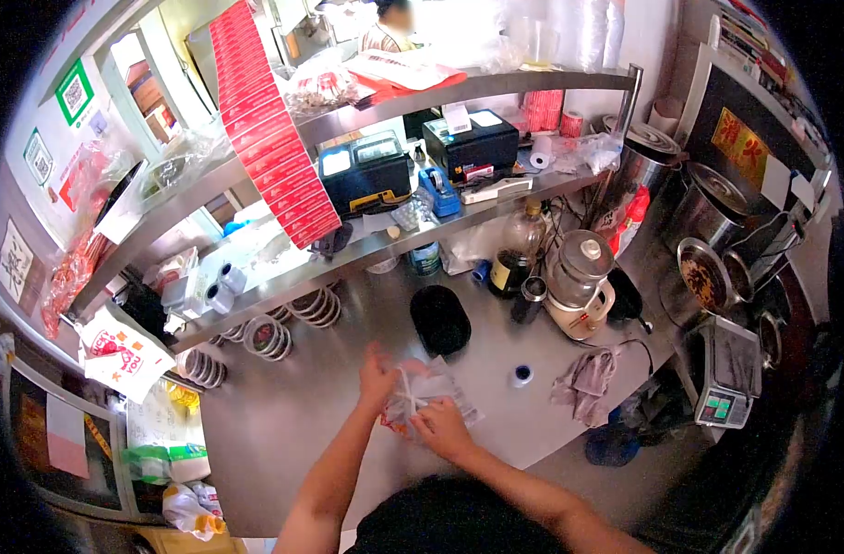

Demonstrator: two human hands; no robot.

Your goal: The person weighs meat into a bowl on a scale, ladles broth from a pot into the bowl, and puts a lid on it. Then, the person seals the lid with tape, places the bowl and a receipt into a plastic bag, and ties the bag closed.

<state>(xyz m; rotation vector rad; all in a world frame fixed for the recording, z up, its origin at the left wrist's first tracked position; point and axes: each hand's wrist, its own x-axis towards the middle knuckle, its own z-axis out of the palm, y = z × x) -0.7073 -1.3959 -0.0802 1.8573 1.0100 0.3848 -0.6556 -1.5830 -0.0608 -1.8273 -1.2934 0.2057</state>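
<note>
A thin, see-through plastic bag (454, 386) with some red print lies bunched on the steel counter in front of me. My left hand (377, 379) is closed on the bag's left side, its fingertips slightly blurred. Lower down on the right, my right hand (442, 427) pinches a whitish strip of the bag between thumb and fingers. What the bag contains is hard to make out. Just beyond it sits a black oval tray (440, 319). A small roll (521, 375) with a dark centre stands to the right.
Stacked lidded tubs (268, 338) line the counter's left back. A glass kettle (583, 268), a dark bottle (514, 263) and a crumpled cloth (585, 383) are on the right, near a scale (728, 374). Above runs a shelf (459, 208) with printers (470, 143). A person (385, 35) is behind.
</note>
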